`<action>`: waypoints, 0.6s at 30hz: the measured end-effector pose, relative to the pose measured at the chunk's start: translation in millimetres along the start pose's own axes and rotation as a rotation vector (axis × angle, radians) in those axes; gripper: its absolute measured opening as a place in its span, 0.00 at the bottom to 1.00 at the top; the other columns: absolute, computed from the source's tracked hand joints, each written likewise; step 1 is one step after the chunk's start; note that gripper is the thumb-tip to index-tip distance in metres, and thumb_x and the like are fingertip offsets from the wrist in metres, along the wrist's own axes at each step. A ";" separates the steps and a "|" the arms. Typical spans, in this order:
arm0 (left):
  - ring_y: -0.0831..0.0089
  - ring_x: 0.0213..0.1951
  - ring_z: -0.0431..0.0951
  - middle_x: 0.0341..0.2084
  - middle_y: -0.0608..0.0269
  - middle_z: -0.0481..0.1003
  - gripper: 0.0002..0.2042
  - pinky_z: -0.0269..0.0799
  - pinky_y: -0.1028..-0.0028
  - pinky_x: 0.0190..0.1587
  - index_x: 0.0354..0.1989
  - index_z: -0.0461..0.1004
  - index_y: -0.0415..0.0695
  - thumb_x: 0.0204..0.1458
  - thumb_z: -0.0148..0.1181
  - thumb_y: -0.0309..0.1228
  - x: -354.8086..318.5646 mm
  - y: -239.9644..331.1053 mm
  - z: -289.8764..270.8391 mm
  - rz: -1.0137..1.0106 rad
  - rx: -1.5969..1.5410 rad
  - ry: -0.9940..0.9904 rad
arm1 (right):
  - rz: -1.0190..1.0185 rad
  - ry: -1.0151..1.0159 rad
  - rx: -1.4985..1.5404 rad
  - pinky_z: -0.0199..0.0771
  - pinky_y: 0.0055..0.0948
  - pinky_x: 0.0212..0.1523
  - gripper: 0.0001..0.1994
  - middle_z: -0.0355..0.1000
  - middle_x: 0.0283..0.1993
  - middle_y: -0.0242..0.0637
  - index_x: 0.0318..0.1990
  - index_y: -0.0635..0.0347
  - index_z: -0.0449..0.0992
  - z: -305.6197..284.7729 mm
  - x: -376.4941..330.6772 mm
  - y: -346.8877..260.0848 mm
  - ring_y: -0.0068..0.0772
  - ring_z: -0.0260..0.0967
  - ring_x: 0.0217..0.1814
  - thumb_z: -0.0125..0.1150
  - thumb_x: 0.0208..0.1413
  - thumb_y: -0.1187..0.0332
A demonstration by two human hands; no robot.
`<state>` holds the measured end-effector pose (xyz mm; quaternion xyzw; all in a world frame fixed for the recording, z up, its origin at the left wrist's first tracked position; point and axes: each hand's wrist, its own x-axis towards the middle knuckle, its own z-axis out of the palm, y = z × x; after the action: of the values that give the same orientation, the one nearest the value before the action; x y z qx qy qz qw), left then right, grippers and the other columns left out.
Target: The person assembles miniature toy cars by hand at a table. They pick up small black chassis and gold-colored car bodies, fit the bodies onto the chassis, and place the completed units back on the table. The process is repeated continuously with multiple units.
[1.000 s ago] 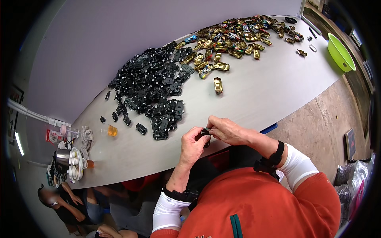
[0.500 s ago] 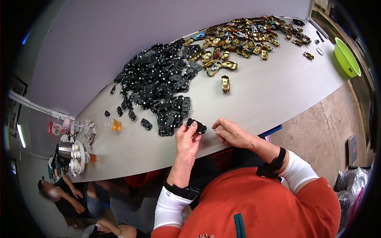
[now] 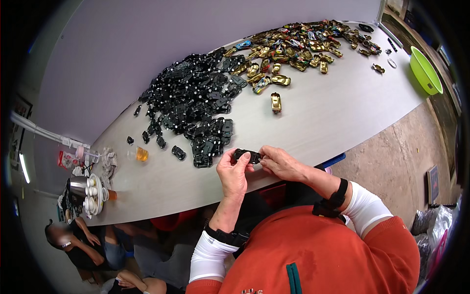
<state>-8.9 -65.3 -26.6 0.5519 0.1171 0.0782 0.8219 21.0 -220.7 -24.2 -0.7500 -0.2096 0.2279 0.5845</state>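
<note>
Between thumb and fingers, my left hand [image 3: 233, 177] grips a black toy car chassis [image 3: 246, 156] just above the table's near edge. My right hand [image 3: 280, 164] is closed in a pinch at the chassis's right end, its fingertips touching it; whatever small piece they hold is hidden. Beyond my left hand spreads a large heap of black toy car chassis [image 3: 188, 93], its nearest part close to my fingers. A lone gold toy car [image 3: 276, 102] lies farther out on the table, in front of a pile of gold and coloured toy cars [image 3: 298, 49].
The grey table [image 3: 328, 117] meets a wall at the back. A green basin [image 3: 425, 73] stands at its right end. On the left are a cup of amber drink [image 3: 141, 154], a crumpled cloth [image 3: 109, 164] and a tray [image 3: 102, 200] with white cups. A person [image 3: 85, 240] sits at lower left.
My right hand has moved left, from apart to touching the chassis's right end. The chassis has turned to lie more level in my left hand.
</note>
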 end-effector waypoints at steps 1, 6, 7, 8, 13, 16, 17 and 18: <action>0.78 0.17 0.71 0.22 0.63 0.72 0.07 0.68 0.82 0.18 0.32 0.68 0.38 0.45 0.61 0.21 -0.3 -0.6 0.1 0.017 -0.009 -0.010 | -0.003 0.013 -0.036 0.62 0.29 0.23 0.06 0.62 0.17 0.34 0.35 0.67 0.62 0.3 0.7 0.5 0.26 0.60 0.21 0.46 0.53 0.73; 0.81 0.17 0.70 0.22 0.64 0.72 0.09 0.69 0.83 0.18 0.34 0.69 0.36 0.45 0.61 0.20 -2.4 -4.2 -2.2 0.042 -0.007 -0.056 | 0.074 -0.091 0.101 0.62 0.25 0.22 0.05 0.63 0.18 0.33 0.36 0.66 0.64 -5.0 -3.7 -3.0 0.23 0.61 0.20 0.46 0.53 0.73; 0.82 0.17 0.70 0.21 0.65 0.72 0.09 0.69 0.83 0.18 0.34 0.69 0.36 0.45 0.61 0.20 -5.4 -2.8 -1.1 0.051 0.025 -0.061 | 0.123 -0.136 0.141 0.62 0.24 0.22 0.05 0.64 0.19 0.32 0.36 0.65 0.64 -8.5 -4.9 -7.2 0.22 0.61 0.20 0.45 0.54 0.73; 0.82 0.17 0.70 0.21 0.65 0.71 0.09 0.68 0.83 0.18 0.34 0.69 0.36 0.45 0.61 0.20 -10.5 -0.6 1.1 0.060 0.057 -0.065 | 0.121 -0.211 0.135 0.62 0.23 0.22 0.05 0.64 0.19 0.31 0.36 0.65 0.64 -12.8 -6.6 -10.4 0.21 0.61 0.20 0.45 0.54 0.73; 0.81 0.19 0.70 0.22 0.64 0.71 0.09 0.66 0.82 0.20 0.34 0.71 0.37 0.43 0.62 0.20 -57.7 21.6 -12.3 0.248 0.507 -0.335 | 0.124 -0.153 0.211 0.65 0.19 0.24 0.06 0.67 0.25 0.31 0.37 0.65 0.65 -49.3 -18.0 -16.2 0.18 0.62 0.21 0.42 0.56 0.74; 0.69 0.24 0.73 0.25 0.57 0.72 0.12 0.69 0.75 0.27 0.35 0.72 0.37 0.39 0.64 0.23 -74.6 -0.6 -26.6 0.306 0.766 -0.740 | -0.011 0.003 0.018 0.66 0.23 0.25 0.05 0.68 0.25 0.31 0.35 0.64 0.68 -46.4 5.1 -11.2 0.20 0.65 0.23 0.51 0.51 0.74; 0.63 0.28 0.74 0.26 0.55 0.73 0.13 0.69 0.72 0.30 0.35 0.72 0.37 0.39 0.64 0.24 -73.7 -26.7 -35.5 0.307 0.809 -0.712 | -0.076 0.012 -0.127 0.66 0.24 0.25 0.05 0.68 0.25 0.31 0.34 0.64 0.68 -39.1 17.2 -14.8 0.20 0.65 0.24 0.53 0.49 0.74; 0.58 0.32 0.74 0.28 0.52 0.73 0.14 0.70 0.68 0.34 0.35 0.72 0.37 0.38 0.64 0.25 -67.4 -52.5 -43.7 0.305 0.851 -0.687 | -0.142 0.027 -0.270 0.66 0.25 0.26 0.05 0.68 0.24 0.31 0.32 0.64 0.69 -31.2 29.2 -18.1 0.21 0.66 0.25 0.55 0.48 0.73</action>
<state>-85.8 -63.6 -83.9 0.8389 -0.2171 -0.0419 0.4974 62.0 -224.0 -2.8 -0.8080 -0.2829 0.1455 0.4959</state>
